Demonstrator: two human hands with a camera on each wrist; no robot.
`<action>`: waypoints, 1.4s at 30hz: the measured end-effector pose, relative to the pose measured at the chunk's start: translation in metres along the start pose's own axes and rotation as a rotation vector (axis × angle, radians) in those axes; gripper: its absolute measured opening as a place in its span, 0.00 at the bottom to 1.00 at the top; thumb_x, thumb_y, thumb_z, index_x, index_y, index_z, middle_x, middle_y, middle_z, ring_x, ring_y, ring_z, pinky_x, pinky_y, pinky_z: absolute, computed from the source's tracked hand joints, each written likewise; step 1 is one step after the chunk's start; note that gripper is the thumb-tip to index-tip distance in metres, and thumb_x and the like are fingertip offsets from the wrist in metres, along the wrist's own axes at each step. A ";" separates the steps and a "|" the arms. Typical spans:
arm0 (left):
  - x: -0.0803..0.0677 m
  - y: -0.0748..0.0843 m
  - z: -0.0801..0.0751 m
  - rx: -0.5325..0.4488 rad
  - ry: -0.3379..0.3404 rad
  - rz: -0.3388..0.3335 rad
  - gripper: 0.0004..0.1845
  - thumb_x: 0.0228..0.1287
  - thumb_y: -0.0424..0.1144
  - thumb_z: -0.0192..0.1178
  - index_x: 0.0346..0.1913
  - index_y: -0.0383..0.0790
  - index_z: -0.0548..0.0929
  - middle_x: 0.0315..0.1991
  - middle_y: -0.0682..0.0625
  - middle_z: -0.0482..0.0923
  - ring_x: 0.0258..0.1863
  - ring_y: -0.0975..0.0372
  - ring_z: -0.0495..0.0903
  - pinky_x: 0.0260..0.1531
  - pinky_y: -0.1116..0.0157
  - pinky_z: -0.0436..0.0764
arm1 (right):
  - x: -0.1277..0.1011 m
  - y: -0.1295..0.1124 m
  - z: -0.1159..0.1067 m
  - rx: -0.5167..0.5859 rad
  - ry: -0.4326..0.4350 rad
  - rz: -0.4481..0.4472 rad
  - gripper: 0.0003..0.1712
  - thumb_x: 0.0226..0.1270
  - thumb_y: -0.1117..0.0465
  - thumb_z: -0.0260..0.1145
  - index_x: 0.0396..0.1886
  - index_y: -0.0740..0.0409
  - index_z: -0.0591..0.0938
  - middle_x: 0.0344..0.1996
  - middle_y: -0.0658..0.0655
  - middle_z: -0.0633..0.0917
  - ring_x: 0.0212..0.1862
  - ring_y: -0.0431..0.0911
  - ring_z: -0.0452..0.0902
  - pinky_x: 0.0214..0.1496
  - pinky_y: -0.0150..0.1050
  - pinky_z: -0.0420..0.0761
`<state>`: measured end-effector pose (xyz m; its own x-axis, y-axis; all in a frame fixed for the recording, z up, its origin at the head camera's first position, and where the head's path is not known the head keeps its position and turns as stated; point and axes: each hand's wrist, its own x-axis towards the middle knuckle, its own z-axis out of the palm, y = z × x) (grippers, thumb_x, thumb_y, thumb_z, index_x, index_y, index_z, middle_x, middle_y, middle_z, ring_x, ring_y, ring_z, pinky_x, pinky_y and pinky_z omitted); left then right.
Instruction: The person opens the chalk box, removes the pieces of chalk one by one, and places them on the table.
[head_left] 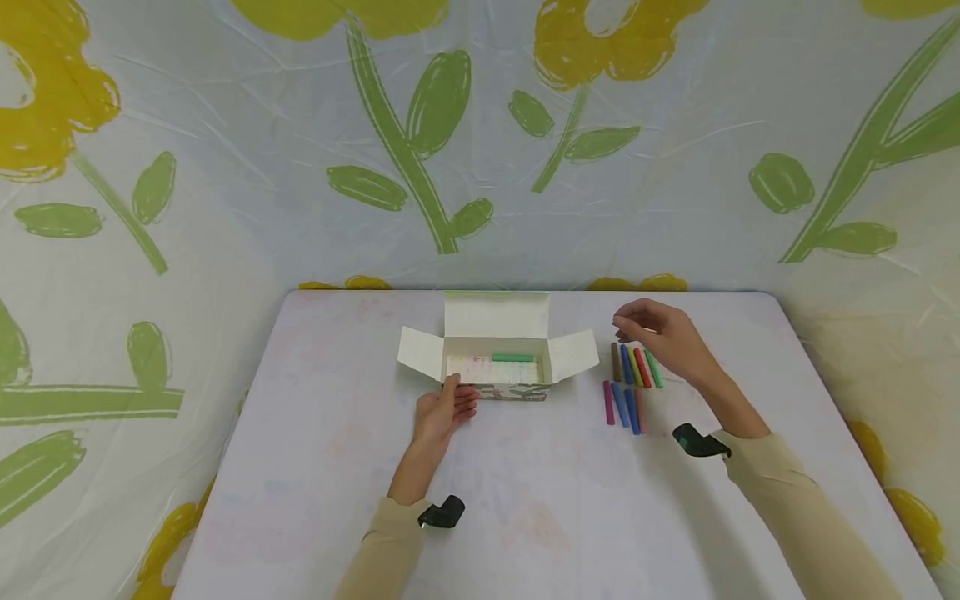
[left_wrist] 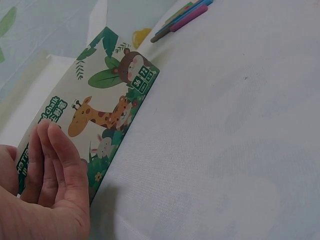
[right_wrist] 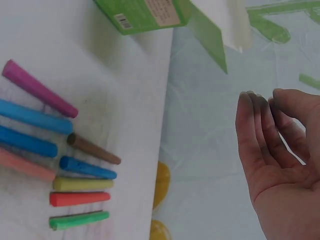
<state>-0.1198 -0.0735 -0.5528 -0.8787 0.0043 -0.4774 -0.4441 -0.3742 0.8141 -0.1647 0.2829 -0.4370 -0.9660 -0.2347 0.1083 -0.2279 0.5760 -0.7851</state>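
Draped behind a pale, rounded white table [head_left: 525,500] is a light cloth backdrop [head_left: 225,167] printed with large yellow flowers and green leaves. Near the table's far middle stands an open cardboard chalk box [head_left: 498,367] with white flaps spread wide and a printed front showing a cartoon giraffe, tiger and green foliage; one green chalk stick [head_left: 513,357] is seen lying inside on a pale layer. The left hand [head_left: 444,413] is laid against the box's near front corner, fingers straight and together, steadying rather than gripping it. To the right of the box, two short rows of loose coloured chalk sticks [head_left: 632,385] are laid on the table: brown, blue, yellow, red and green in the far row, with magenta, two blues and pink in the near row. The right hand [head_left: 660,332] is held just above the far row, fingers loosely curled with the tips drawn toward the thumb, and nothing is seen held in it. The sticks are judged to be light, stiff, dusty and brittle, so each is best pinched gently around its middle. The box is judged light and thin-walled, easily slid or dented, so it is best braced by its sides.
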 end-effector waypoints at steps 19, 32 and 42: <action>0.003 -0.001 0.000 0.000 0.015 -0.004 0.22 0.78 0.46 0.57 0.42 0.24 0.83 0.32 0.46 0.86 0.29 0.64 0.84 0.35 0.69 0.86 | 0.033 -0.050 0.053 0.072 -0.088 -0.060 0.12 0.74 0.65 0.66 0.52 0.68 0.83 0.45 0.66 0.87 0.44 0.57 0.86 0.49 0.24 0.81; 0.002 -0.002 0.000 -0.018 0.010 -0.002 0.21 0.78 0.45 0.56 0.38 0.27 0.84 0.30 0.46 0.86 0.28 0.64 0.83 0.33 0.70 0.86 | 0.044 -0.039 0.111 0.019 -0.179 -0.159 0.11 0.73 0.66 0.68 0.51 0.67 0.84 0.44 0.59 0.88 0.48 0.52 0.85 0.52 0.49 0.86; 0.000 0.000 0.001 -0.023 0.001 0.009 0.21 0.78 0.45 0.56 0.39 0.26 0.84 0.30 0.47 0.86 0.27 0.65 0.83 0.32 0.71 0.85 | 0.050 -0.034 0.141 -0.045 -0.300 -0.215 0.11 0.72 0.70 0.67 0.50 0.72 0.82 0.42 0.62 0.87 0.46 0.53 0.85 0.51 0.46 0.87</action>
<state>-0.1195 -0.0726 -0.5527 -0.8825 -0.0004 -0.4704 -0.4319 -0.3956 0.8105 -0.1876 0.1407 -0.4908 -0.8184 -0.5692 0.0791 -0.4334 0.5210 -0.7353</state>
